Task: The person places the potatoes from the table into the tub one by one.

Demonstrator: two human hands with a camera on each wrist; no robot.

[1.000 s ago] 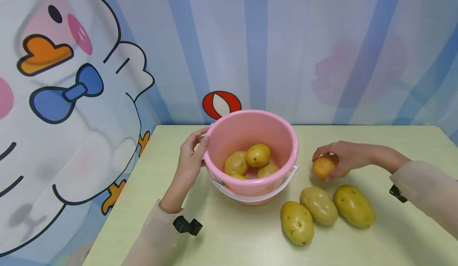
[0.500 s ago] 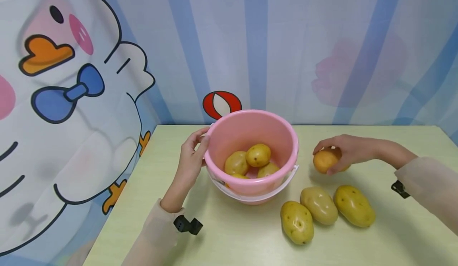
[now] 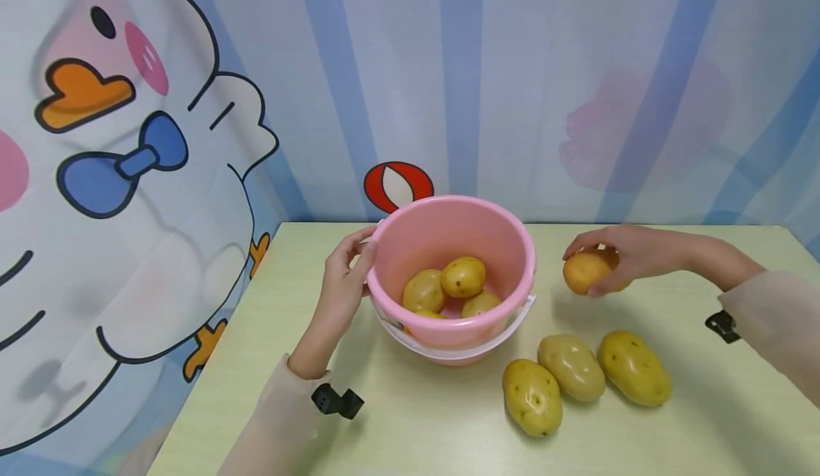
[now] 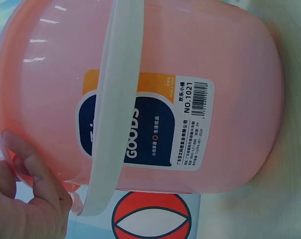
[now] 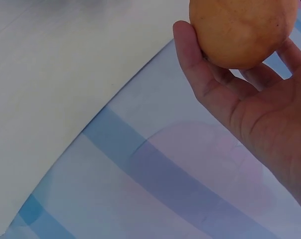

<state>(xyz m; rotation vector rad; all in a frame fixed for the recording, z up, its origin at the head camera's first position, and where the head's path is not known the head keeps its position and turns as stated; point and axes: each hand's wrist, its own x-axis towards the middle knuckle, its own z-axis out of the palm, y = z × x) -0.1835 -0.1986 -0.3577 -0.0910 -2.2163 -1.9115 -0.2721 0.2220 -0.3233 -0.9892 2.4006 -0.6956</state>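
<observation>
my left hand (image 3: 342,280) on the bucket (image 3: 448,230), a potato (image 3: 584,273) in my right hand (image 3: 643,252)
my left thumb and fingers pinch the bucket's left rim; it stands toward the far edge of the table (image 3: 410,419), with four potatoes (image 3: 463,277) showing inside. three potatoes (image 3: 571,368) lie to its right, toward the near edge. my right thumb and fingers pinch the other one, toward the far right corner, seemingly clear of the surface. i'd call this step a lift; the next move calls for a firm pinch and a steady bucket.
</observation>
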